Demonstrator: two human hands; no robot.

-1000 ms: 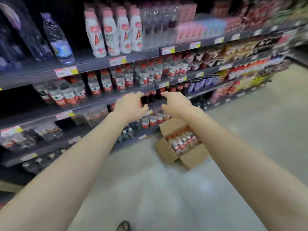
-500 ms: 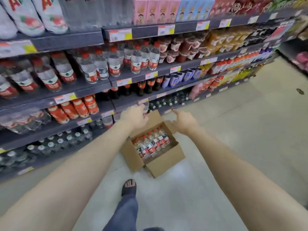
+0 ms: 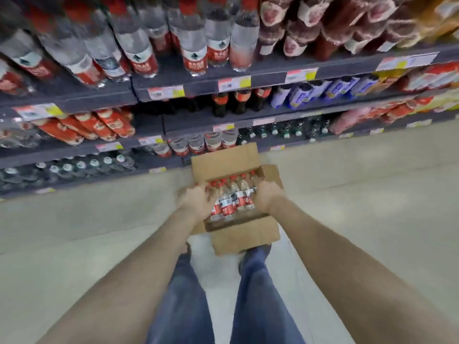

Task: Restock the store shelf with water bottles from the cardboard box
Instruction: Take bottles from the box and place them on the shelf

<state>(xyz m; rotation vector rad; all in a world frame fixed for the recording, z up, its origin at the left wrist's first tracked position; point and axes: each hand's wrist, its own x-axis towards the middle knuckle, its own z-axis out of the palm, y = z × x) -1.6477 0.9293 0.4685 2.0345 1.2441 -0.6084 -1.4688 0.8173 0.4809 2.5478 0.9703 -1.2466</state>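
Both hands are down in the cardboard box [image 3: 246,234] at my feet: left hand [image 3: 198,203] at one end of the row of water bottles [image 3: 233,197], right hand [image 3: 267,198] at the other. Blur hides whether my fingers grip. The bottles look like thin, slick plastic, full and probably weighty, so I'd grab each by its labelled waist. The raised box flap [image 3: 223,160] stands between box and low shelf [image 3: 139,147].

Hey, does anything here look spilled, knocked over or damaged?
Nothing stands out. The water bottles sit packed together inside the open cardboard box on the floor, with the left hand and right hand among them. Shelf stock is blurred but looks orderly.
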